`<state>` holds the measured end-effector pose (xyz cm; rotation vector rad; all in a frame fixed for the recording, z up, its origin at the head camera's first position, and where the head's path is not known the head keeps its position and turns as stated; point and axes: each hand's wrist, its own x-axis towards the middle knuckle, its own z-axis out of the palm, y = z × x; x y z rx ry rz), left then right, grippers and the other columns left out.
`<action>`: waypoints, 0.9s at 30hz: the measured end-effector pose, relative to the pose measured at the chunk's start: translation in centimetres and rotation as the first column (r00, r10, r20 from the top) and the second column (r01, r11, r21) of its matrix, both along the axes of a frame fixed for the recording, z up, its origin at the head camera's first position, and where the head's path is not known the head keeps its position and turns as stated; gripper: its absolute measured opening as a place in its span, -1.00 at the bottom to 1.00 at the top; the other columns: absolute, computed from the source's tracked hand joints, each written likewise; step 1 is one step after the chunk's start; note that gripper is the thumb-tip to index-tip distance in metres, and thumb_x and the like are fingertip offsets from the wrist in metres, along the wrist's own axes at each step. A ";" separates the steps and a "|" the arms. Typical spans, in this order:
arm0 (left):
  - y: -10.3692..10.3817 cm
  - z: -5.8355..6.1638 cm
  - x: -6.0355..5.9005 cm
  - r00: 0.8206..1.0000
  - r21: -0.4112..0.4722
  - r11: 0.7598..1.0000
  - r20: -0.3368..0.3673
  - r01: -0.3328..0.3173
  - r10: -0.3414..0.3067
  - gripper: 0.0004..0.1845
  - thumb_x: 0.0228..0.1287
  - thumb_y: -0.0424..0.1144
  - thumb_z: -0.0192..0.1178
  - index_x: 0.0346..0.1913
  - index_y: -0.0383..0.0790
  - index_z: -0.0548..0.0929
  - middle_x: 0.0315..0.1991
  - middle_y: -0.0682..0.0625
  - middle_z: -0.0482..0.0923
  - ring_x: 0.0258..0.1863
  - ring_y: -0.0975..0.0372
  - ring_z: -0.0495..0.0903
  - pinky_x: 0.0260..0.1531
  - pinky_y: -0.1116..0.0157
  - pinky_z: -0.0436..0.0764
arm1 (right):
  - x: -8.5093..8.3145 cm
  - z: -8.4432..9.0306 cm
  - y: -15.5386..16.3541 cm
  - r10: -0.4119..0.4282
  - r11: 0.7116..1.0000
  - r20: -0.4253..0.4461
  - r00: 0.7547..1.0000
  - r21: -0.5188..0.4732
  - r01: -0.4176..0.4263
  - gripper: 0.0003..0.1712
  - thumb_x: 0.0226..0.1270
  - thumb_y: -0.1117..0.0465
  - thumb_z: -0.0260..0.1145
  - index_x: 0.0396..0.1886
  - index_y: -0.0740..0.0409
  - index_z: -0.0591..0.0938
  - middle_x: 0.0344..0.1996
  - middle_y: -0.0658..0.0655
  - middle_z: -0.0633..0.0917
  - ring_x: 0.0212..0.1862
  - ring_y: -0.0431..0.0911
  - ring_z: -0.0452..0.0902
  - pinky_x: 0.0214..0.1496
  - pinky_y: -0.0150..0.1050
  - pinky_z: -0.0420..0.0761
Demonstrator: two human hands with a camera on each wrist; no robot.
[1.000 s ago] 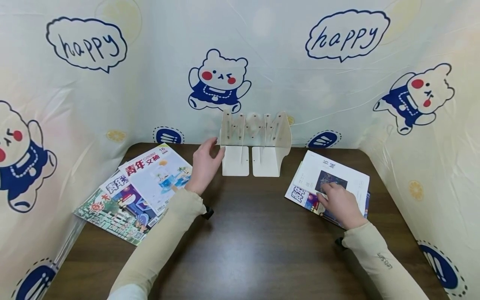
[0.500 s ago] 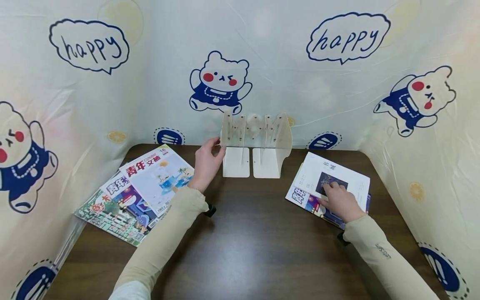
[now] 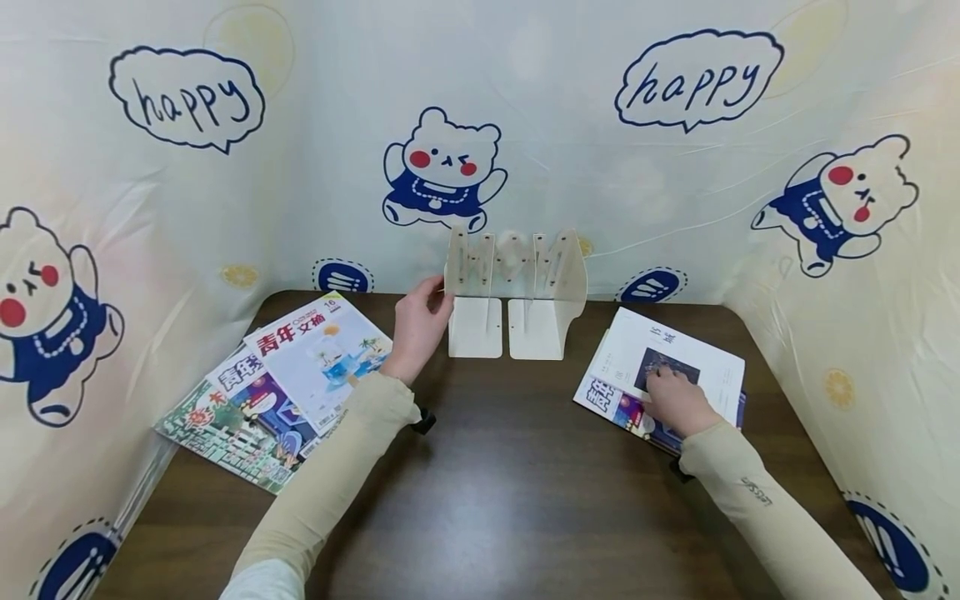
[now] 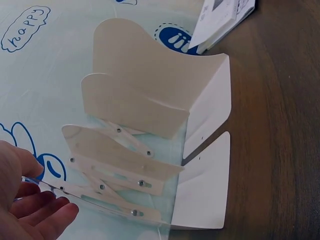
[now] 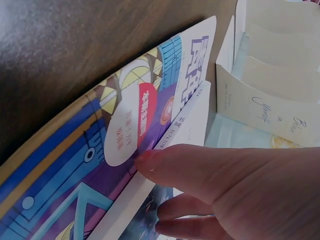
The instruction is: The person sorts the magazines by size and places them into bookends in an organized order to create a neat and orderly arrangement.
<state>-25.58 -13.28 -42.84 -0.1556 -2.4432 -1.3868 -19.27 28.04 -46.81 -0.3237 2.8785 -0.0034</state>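
Note:
My left hand is at the left side of a white bookend stand with folding slats, against the back curtain. In the left wrist view its thumb and fingers pinch the rim of the stand's near end panel. My right hand is on a white book with a dark picture on its cover. In the right wrist view the thumb lies along the book's spine and the curled fingers rest over its cover. Under that book lies a colourful magazine, partly covered.
On the left of the dark wooden table, several magazines lie fanned and overlapping, partly behind the left forearm. A pale curtain with printed bears encloses the table at the back and both sides.
The right thumb has drawn in against the white book's spine, and the fingers have curled closer. My left hand has closed in slightly at the stand's edge. The view has tilted slightly up.

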 end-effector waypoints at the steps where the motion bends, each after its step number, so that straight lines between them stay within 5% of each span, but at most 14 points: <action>1: 0.0 0.0 0.0 1.000 0.001 1.000 0.003 0.000 0.000 -0.56 0.55 -0.18 0.22 0.38 -0.24 0.57 0.27 -0.22 0.61 0.15 0.01 0.68 0.15 0.10 0.67 | 0.0 0.0 0.0 0.005 1.000 -0.004 1.000 0.006 -0.005 -0.46 0.34 0.14 0.49 0.08 0.54 0.63 0.03 0.57 0.61 0.03 0.45 0.59 -0.03 0.37 0.67; 13: 0.1 -0.1 -0.1 1.000 -0.017 1.000 -0.008 -0.001 0.001 -0.58 0.56 -0.19 0.19 0.36 -0.25 0.58 0.24 -0.20 0.64 0.11 0.01 0.69 0.14 0.10 0.68 | -0.9 -0.5 -0.1 0.008 0.998 0.067 0.998 -0.055 -0.004 -0.74 0.39 0.33 0.38 -0.08 0.48 0.70 -0.22 0.47 0.67 -0.34 0.10 0.60 -0.12 0.19 0.74; 22: 0.1 0.1 -0.1 1.000 -0.010 1.000 -0.005 0.012 -0.012 -0.57 0.56 -0.19 0.19 0.37 -0.25 0.57 0.26 -0.21 0.62 0.14 0.00 0.68 0.15 0.08 0.68 | -0.4 -0.8 -0.8 0.003 1.000 -0.005 1.000 0.026 -0.003 -0.85 0.35 0.42 0.33 -0.17 0.47 0.69 -0.28 0.53 0.66 -0.39 0.16 0.67 -0.43 0.19 0.72; 27: 0.0 -0.1 -0.2 1.000 -0.021 1.000 -0.022 0.008 -0.008 -0.58 0.57 -0.19 0.18 0.35 -0.29 0.58 0.24 -0.23 0.64 0.11 0.00 0.69 0.13 0.07 0.69 | -0.2 -1.0 -0.3 -0.051 0.995 -0.047 0.998 -0.090 0.046 -0.92 0.28 0.43 0.33 -0.30 0.43 0.68 -0.39 0.37 0.70 -0.41 0.11 0.62 -0.40 0.12 0.69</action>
